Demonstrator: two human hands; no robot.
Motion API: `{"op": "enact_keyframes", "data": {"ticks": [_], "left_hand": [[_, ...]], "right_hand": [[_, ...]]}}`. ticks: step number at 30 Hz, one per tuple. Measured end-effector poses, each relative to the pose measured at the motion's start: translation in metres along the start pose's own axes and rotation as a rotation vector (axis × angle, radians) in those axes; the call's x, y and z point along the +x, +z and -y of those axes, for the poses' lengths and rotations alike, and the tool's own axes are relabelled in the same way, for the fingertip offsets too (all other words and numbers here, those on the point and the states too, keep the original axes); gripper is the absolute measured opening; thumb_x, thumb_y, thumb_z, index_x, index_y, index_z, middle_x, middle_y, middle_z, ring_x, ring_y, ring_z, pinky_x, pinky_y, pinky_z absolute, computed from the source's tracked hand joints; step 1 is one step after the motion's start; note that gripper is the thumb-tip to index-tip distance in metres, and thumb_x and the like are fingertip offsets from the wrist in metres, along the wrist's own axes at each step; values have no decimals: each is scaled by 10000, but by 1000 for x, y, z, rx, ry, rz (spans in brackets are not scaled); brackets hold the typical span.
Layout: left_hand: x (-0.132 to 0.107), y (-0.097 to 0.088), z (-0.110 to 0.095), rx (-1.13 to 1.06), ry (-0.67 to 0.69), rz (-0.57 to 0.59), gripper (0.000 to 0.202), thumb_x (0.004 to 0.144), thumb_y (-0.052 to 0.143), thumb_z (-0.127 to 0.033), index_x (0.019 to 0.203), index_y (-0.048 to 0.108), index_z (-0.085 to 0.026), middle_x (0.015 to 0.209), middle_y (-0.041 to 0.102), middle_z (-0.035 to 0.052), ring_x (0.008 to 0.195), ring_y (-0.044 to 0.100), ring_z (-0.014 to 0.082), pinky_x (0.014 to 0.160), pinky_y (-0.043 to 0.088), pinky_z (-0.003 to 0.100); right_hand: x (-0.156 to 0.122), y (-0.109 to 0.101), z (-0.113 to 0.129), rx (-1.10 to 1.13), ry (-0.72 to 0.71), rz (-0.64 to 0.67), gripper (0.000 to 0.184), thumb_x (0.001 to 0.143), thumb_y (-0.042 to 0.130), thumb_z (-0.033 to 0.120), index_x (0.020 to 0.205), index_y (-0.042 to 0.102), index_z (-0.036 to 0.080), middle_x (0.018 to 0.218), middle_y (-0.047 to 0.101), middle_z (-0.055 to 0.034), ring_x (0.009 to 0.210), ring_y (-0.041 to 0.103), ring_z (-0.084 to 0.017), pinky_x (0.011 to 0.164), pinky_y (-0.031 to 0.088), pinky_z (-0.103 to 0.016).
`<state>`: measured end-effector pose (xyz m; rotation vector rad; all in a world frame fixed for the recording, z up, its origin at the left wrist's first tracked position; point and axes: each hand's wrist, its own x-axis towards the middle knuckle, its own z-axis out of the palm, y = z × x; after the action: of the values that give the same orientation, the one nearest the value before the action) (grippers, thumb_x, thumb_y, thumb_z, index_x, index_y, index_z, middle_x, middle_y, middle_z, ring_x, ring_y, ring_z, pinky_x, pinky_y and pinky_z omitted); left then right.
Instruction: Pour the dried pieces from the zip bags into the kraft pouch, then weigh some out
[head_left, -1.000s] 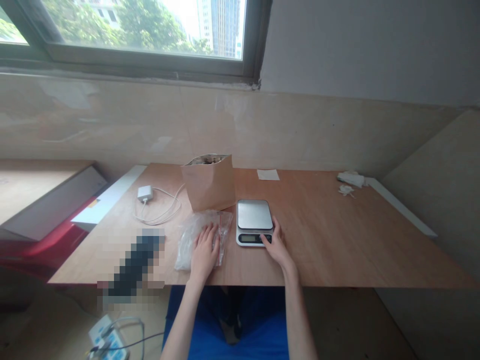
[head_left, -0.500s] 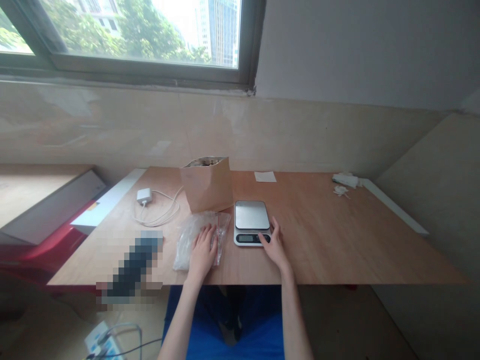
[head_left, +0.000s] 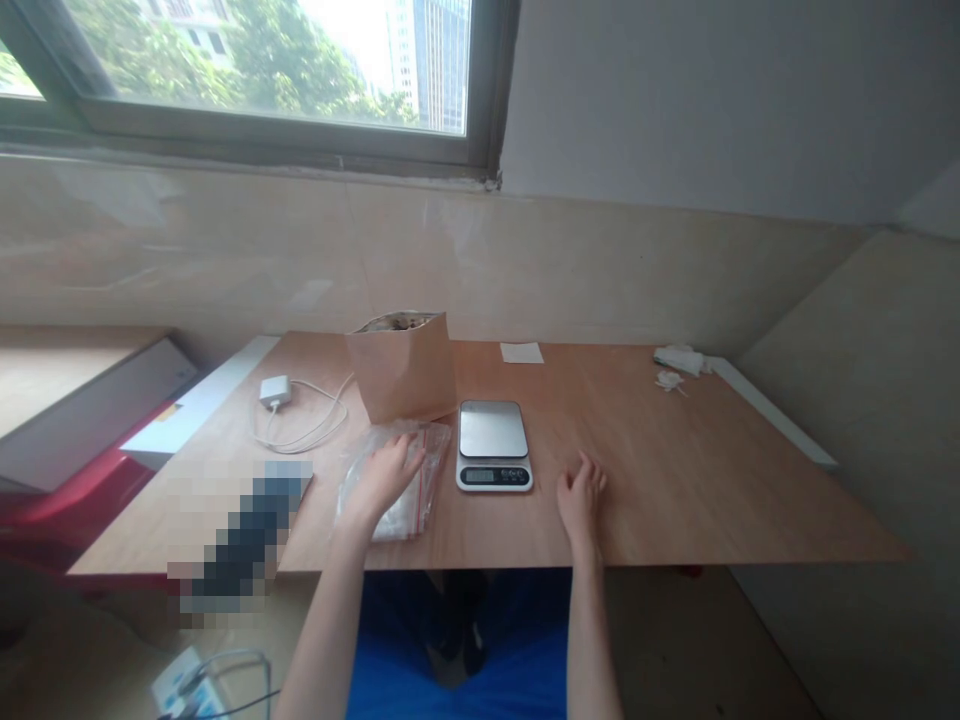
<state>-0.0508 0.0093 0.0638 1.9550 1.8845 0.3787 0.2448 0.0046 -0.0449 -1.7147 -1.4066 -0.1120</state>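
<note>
My left hand [head_left: 390,472] is over a pile of clear zip-lock plastic bags [head_left: 409,515], its fingers stretched out toward the bags' far side. Whether it presses on them or hovers just above is hard to tell. On the wooden table, right of the kitchen scale, rests my right hand [head_left: 581,495], fingers loosely bent and apart, with nothing in it. The white kitchen scale [head_left: 493,430] has a bare metal plate and faces me with its display and buttons. Behind the plastic bags stands an open brown paper bag [head_left: 405,375]; its contents are only partly visible.
A white charger [head_left: 275,390] with a looped cable lies at the left. Near the wall are a white paper slip [head_left: 522,352] and crumpled white tissue [head_left: 681,360]. A blurred-out dark object [head_left: 251,530] lies at the table's left front edge. A power strip [head_left: 187,685] is below.
My right hand has left the scale's buttons and moved right onto the table. My left hand has shifted a little left and up over the plastic bags. The view has turned slightly right.
</note>
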Motion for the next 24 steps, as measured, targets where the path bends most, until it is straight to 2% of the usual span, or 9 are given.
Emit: {"op": "enact_keyframes", "data": {"ticks": [4, 6, 9, 11, 13, 17, 20, 24], "left_hand": [[6, -28, -14, -72, 145, -228, 318, 884, 380, -334, 1092, 554, -169, 1113, 627, 108, 1074, 560, 245, 924, 410, 372], [14, -46, -24, -112, 205, -389, 289, 884, 378, -320, 1065, 562, -189, 1095, 624, 90, 1044, 567, 227, 913, 418, 360], [35, -72, -37, -144, 240, -635, 275, 867, 409, -293, 1071, 564, -194, 1115, 602, 87, 1064, 542, 226, 928, 401, 360], [54, -85, -42, -133, 231, -740, 282, 860, 407, -273, 1076, 566, -185, 1104, 601, 96, 1068, 530, 233, 933, 389, 366], [73, -92, -44, -84, 201, -738, 274, 851, 407, -266, 1044, 583, -183, 1083, 610, 104, 1050, 533, 245, 921, 386, 374], [100, -95, -43, 131, 145, -580, 290, 866, 376, -296, 976, 616, -175, 1047, 641, 124, 1059, 536, 270, 943, 344, 410], [103, -97, -46, 233, 128, -513, 358, 894, 306, -319, 979, 618, -165, 1052, 656, 133, 1050, 555, 267, 947, 333, 413], [96, -110, -57, 218, 33, -437, 423, 898, 264, -345, 984, 636, -162, 1058, 662, 148, 1005, 591, 278, 852, 403, 386]], "right_hand": [[0, 0, 2, -20, 18, -3, 322, 798, 375, 189, 1073, 494, 72, 1018, 550, -198, 1031, 466, -305, 914, 368, -491], [0, 1, 2, -15, 27, -13, 320, 794, 376, 188, 1063, 503, 71, 1009, 558, -193, 1020, 475, -299, 911, 373, -485], [0, 1, 0, 13, 33, -27, 315, 789, 380, 190, 1055, 513, 85, 1011, 566, -183, 1015, 487, -292, 910, 379, -484], [0, 1, -2, 27, 38, -33, 310, 787, 385, 197, 1049, 518, 98, 1013, 572, -179, 1013, 494, -293, 905, 383, -490], [0, 1, -3, 35, 43, -34, 307, 786, 387, 206, 1044, 522, 107, 1006, 579, -175, 1003, 502, -293, 896, 390, -494], [-1, 1, -5, 37, 42, -38, 315, 791, 381, 230, 1040, 529, 105, 997, 588, -177, 985, 512, -290, 880, 407, -483], [-1, 1, -7, 41, 40, -51, 317, 791, 375, 241, 1034, 532, 112, 984, 593, -171, 973, 519, -287, 876, 410, -480], [-1, 2, -9, 51, 38, -60, 316, 787, 372, 236, 1035, 533, 123, 973, 595, -160, 963, 524, -280, 873, 413, -473]]}}
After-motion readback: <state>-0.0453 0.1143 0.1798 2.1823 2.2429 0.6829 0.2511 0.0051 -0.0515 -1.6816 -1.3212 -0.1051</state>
